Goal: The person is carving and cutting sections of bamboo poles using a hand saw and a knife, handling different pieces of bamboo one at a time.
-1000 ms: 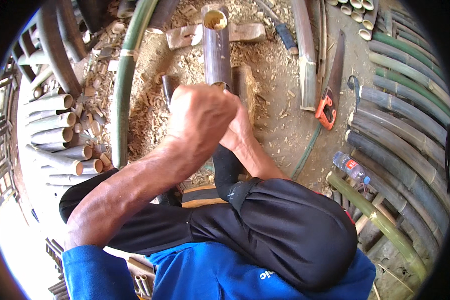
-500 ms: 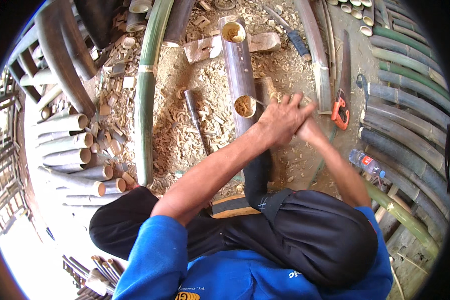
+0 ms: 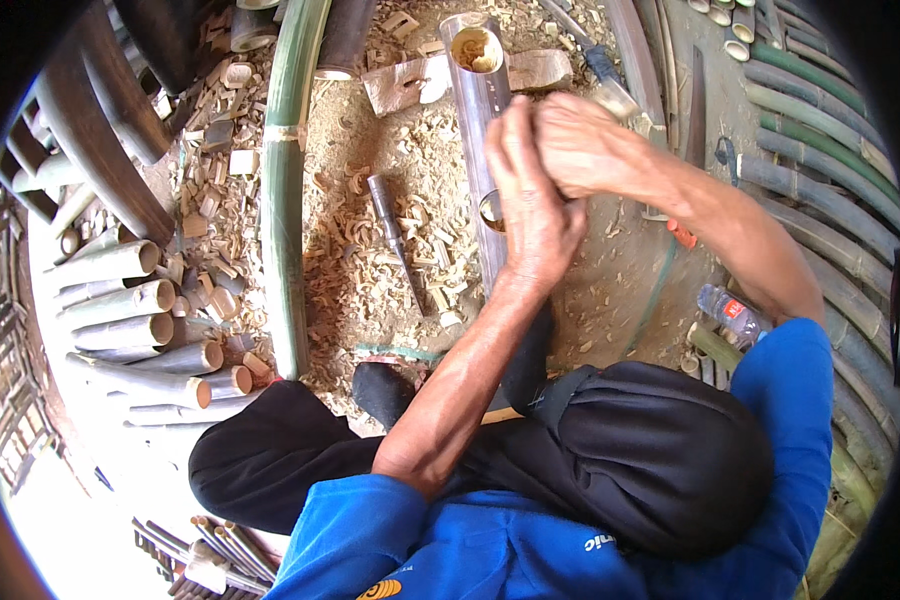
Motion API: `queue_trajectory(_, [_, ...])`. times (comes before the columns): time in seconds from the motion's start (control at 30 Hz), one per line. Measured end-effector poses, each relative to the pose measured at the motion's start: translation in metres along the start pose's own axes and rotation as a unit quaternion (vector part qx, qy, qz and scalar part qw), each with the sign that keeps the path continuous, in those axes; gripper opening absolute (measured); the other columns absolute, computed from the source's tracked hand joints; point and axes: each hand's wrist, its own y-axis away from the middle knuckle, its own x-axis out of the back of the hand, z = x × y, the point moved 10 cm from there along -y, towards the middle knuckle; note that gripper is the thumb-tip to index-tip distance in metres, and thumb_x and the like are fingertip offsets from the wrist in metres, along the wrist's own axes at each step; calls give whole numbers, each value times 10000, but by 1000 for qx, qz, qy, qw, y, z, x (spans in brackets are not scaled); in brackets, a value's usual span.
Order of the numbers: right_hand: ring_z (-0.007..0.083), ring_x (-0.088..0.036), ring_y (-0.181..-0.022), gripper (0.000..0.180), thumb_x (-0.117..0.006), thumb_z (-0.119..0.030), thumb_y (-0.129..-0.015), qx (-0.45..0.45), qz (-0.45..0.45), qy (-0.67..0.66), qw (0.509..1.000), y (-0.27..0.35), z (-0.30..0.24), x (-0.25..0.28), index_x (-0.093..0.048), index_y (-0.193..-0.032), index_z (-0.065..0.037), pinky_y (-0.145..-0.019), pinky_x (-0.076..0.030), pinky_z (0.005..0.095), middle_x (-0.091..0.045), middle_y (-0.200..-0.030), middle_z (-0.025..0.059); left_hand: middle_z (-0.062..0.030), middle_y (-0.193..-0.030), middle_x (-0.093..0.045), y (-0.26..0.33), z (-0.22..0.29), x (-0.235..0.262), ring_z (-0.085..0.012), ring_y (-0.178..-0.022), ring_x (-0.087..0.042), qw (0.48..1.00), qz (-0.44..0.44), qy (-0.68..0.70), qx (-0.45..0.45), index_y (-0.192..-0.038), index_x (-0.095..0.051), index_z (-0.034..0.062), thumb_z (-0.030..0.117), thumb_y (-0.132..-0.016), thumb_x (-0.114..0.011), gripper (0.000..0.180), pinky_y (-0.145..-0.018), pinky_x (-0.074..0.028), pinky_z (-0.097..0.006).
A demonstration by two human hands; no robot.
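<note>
My left hand [image 3: 542, 205] and my right hand [image 3: 585, 145] are closed together over the right side of a dark bamboo tube [image 3: 477, 120]. They grip a carving tool; its handle is hidden in my fingers, and only a sliver of its metal blade [image 3: 492, 206] shows at the tube's lower hole. My left hand partly covers that hole. Pale shavings sit inside the open upper hole [image 3: 476, 50]. Motion blurs my right fingers. A block of pale wood [image 3: 400, 85] lies crosswise under the tube's far part.
A chisel-like tool [image 3: 395, 240] lies among wood shavings left of the tube. Green bamboo [image 3: 288, 200] runs along the left. To the right are a tool with a dark-wrapped handle [image 3: 602, 66], an orange-handled saw [image 3: 682, 234], a plastic bottle [image 3: 732, 312] and stacked bamboo [image 3: 820, 190].
Both hands have swung upward and to the left, closer over the tube. My right elbow has lifted outward. The lower hole, fully visible before, is now partly covered.
</note>
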Motion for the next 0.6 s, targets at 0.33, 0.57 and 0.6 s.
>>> queue_trajectory(0.33, [311, -638, -1125, 551, -706, -93, -872, -223, -231, -472, 821, 95, -30, -87, -518, -1384, -17, -1037, -515, 435, -627, -1237, 270, -396, -1543, -270, 46, 7, -54, -592, -1262, -520, 926, -367, -13, 86, -1622, -184, 214, -29, -683, -745, 1121, -1048, -505, -588])
queue_trajectory(0.57, [237, -567, -1299, 770, -778, -107, -824, -405, 1, -704, 584, 123, -74, -139, -409, -1496, -35, -1030, -529, 361, -571, -1354, 203, -348, -1480, -474, 62, 0, -46, -457, -1245, -620, 816, -576, -1, 53, -1627, -246, 201, -1, -516, -817, 1265, -1037, -539, -464])
queue_trajectory(0.6, [224, -593, -1162, 638, -776, -111, -832, -408, 28, -732, 544, 110, -89, -141, -464, -1384, -42, -929, -547, 365, -590, -1229, 168, -325, -1469, -501, 71, -2, -40, -457, -1246, -621, 749, -661, -26, 43, -1622, -280, 190, -7, -477, -828, 1285, -1039, -538, -450])
